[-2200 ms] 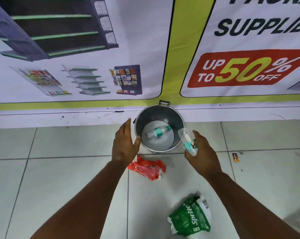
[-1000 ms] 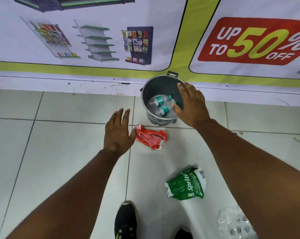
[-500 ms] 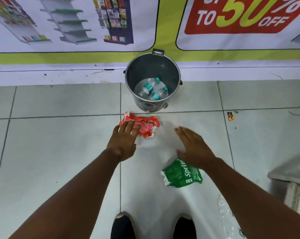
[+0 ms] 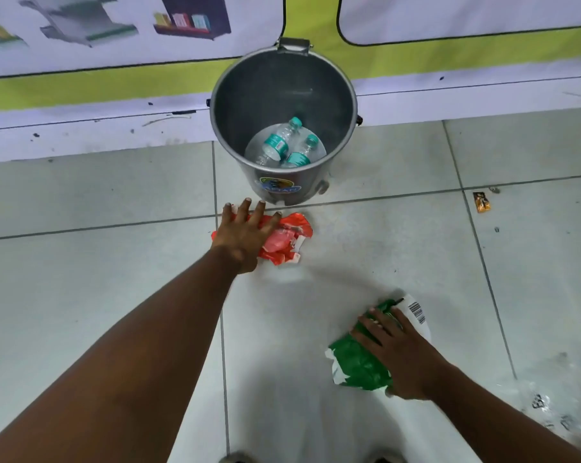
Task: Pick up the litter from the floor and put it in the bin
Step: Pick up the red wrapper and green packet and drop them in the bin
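A grey metal bin [image 4: 235,128] stands on the tiled floor against the wall banner, with two clear plastic bottles [image 4: 284,147] lying in its bottom. Just in front of it lies a crumpled red wrapper [image 4: 287,240]. My left hand [image 4: 245,233] rests flat on the wrapper's left part, fingers spread. Lower right, a crumpled green and white wrapper [image 4: 357,364] lies on the floor. My right hand [image 4: 397,350] lies on top of it with fingers extended, covering its right half.
A small brown scrap [image 4: 481,202] lies on the floor at right. A clear plastic bag [image 4: 546,401] lies at the lower right edge. The wall with a printed banner [image 4: 115,35] runs close behind the bin. My shoe tips show at the bottom.
My right hand let the second bottle fall into the bin, then came back down onto the green wrapper. My left hand slid forward onto the red wrapper.
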Demonstrator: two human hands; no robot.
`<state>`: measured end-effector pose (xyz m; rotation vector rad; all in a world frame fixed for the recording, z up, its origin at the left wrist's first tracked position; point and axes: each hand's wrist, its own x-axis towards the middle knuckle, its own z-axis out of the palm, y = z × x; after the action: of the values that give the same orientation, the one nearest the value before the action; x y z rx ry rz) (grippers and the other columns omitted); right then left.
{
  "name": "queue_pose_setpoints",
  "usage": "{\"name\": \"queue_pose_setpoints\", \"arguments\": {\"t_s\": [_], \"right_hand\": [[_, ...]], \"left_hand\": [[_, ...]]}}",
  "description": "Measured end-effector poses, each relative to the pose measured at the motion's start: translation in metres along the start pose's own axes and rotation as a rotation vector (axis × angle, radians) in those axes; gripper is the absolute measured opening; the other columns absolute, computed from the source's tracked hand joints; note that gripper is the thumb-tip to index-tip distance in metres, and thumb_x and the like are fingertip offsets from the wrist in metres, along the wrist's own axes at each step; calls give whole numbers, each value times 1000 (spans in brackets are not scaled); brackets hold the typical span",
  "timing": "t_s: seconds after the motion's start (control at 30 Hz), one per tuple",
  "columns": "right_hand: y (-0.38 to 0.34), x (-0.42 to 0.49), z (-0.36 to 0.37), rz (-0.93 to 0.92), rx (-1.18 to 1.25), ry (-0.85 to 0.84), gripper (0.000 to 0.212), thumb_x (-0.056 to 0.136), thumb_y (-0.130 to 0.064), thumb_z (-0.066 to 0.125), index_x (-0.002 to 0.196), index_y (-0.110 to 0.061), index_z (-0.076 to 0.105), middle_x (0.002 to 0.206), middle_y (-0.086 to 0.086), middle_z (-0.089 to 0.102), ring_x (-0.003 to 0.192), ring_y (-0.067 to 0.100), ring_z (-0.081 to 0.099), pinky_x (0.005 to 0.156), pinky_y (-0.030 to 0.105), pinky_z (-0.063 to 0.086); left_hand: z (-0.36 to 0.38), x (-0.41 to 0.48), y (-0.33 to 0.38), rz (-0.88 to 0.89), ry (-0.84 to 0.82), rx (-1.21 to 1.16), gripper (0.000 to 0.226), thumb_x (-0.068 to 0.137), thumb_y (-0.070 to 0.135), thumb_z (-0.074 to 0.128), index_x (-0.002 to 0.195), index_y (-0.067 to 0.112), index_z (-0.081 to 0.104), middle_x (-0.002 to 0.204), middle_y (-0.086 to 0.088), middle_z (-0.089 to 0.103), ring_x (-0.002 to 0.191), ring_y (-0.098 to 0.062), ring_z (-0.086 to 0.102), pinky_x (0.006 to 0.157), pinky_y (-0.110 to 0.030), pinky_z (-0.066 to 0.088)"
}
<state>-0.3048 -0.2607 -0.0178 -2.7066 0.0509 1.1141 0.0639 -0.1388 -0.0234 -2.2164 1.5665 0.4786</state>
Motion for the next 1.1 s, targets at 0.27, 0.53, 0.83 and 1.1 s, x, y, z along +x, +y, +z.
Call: {"name": "queue_pose_setpoints", "arguments": {"t_s": [0.27,0.53,0.83,1.1], "right_hand": [[-1,14,15,73,-25,219,89,36,-25,87,122,-20,66,117,10,69,105,39,66,90,56,52],[-18,-20,-42,347,257,465,79,46,-33,81,123,-22,67,113,6,70,100,34,66,79,46,53],[4,-68,-202,511,789,843,79,63,-42,82,135,-31,50,124,0,62,111,27,58,93,46,51],[26,-74,-358,363,1012,1221,65,60,-45,81,115,-57,50,104,-26,60,95,0,57,79,17,44]], "left_hand": [[26,5,9,7,113,-28,91,85,40,66,151,29,3,139,-20,48,121,-46,49,101,-56,41],[-34,-103,12,-148,431,-725,76,80,40,65,146,21,32,116,-9,67,92,-36,64,77,-44,52],[-196,-128,-28,-423,741,-1105,68,79,42,76,135,31,40,114,4,67,95,-18,67,76,-35,56],[-279,-79,-53,-395,819,-1206,68,75,48,74,132,27,44,123,3,61,107,-16,61,86,-33,54]]}}
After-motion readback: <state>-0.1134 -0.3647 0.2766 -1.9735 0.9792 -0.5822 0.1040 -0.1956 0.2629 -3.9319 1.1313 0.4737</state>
